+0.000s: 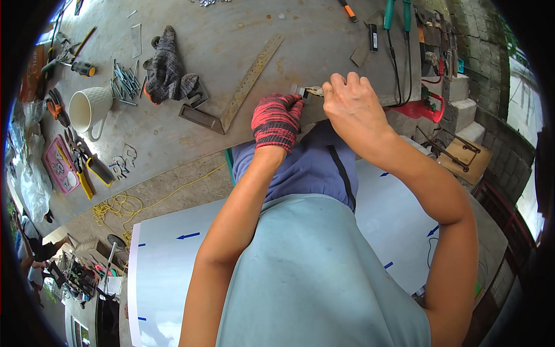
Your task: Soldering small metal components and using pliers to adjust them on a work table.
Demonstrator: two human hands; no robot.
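My left hand (276, 121), in a red and black knit glove, is closed on a small metal piece (300, 92) at the table's near edge. My bare right hand (352, 104) is closed around pliers, whose jaws (314, 91) meet the small piece; the handles are mostly hidden under my fingers. A metal try square (248, 75) lies just left of my gloved hand. Farther left is a grey knit glove (166, 63).
The steel table (219, 34) also carries a white mug (89, 110), several nails (124, 81), hand tools (87, 165) and green-handled cable clamps (398, 17). Yellow cord (118, 208) lies on the floor. Concrete steps (468, 121) are at right; a person (43, 248) is at far lower left.
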